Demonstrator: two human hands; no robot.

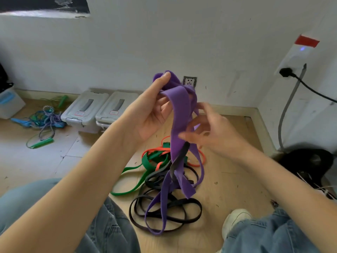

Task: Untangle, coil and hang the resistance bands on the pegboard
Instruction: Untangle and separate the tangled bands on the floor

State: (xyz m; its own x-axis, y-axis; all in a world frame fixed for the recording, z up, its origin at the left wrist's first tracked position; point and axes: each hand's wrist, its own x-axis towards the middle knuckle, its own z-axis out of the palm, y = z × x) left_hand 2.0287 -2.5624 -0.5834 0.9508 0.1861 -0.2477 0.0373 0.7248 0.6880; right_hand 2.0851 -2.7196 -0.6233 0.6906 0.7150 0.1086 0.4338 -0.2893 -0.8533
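Left hand (151,114) pinches the purple band (179,125) at its top fold, so loops hang below the grip, clear of the floor tangle (164,189). Right hand (209,132), fingers loosely spread, works the strands just beside the grip.

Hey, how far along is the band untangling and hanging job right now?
Early. Nothing looks coiled or hung, and no pegboard is in view. The left hand grips the purple band lifted from the pile; the right hand works its strands, blurred. Black band, green band and orange band lie tangled on the floor.
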